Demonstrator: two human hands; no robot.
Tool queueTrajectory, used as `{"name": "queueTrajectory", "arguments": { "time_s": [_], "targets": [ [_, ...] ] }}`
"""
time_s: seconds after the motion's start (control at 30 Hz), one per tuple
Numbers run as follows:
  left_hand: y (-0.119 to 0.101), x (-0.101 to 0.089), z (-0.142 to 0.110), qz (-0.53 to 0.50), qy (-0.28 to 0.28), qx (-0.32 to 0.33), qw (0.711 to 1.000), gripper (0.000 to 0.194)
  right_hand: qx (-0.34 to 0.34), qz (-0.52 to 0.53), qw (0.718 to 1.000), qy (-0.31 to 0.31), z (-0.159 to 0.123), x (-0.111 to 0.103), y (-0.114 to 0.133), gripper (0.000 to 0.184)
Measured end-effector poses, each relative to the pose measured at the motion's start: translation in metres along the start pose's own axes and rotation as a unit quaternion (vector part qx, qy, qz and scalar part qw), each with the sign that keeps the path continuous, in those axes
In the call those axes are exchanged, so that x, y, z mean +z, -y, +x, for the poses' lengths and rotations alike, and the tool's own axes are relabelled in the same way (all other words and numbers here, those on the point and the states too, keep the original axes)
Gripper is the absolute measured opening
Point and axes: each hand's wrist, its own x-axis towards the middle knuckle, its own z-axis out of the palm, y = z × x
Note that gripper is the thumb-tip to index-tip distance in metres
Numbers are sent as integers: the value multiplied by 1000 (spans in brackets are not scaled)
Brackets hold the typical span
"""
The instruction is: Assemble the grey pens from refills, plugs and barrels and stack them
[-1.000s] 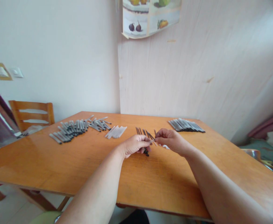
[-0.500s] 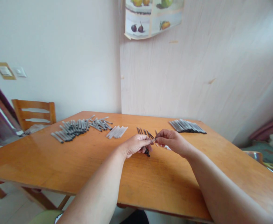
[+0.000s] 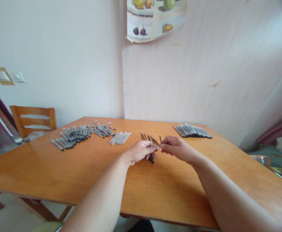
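Observation:
Above the middle of the table, my left hand is closed in a pinch on a thin, pale pen barrel. My right hand pinches the other end of it, and its fingertips hide any small part there. Just beyond the hands lie several thin dark pen refills, partly covered by my fingers. Small black pieces, like pen caps or plugs, show under my left hand. To the left of them rests a row of pale, clear pen barrels.
A heap of grey pens with black ends covers the table's left side, with a looser group beside it. Another neat row of pens lies at the back right. A wooden chair stands beyond the left edge.
My right hand has closed in a little on the left hand, and less of the pale barrel shows between them. The view has shifted slightly.

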Motion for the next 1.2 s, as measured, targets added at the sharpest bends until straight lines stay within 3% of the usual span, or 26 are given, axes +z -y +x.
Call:
{"name": "queueTrajectory", "arguments": {
  "time_s": [0.27,0.47,0.67,0.8,1.0,1.2],
  "targets": [
    [-6,3,-3,-1,0,11,1000,37,-32,-63,997,-10,3,4,-8,37],
    [-9,2,-3,-27,-6,-6,1000,38,-16,-27,999,-34,5,7,-6,51],
    [-8,1,-2,-34,-21,-15,999,36,-35,44,997,-59,3,6,-2,37],
    [-9,2,-2,-32,-21,-14,999,38,-47,13,997,-63,6,8,-7,29],
    [-6,3,-1,-20,-9,-13,1000,38,-46,-102,990,-86,9,14,-12,43],
    [-6,2,-1,-18,-17,-16,1000,39,-39,-67,993,-85,8,12,-10,50]
  ]
}}
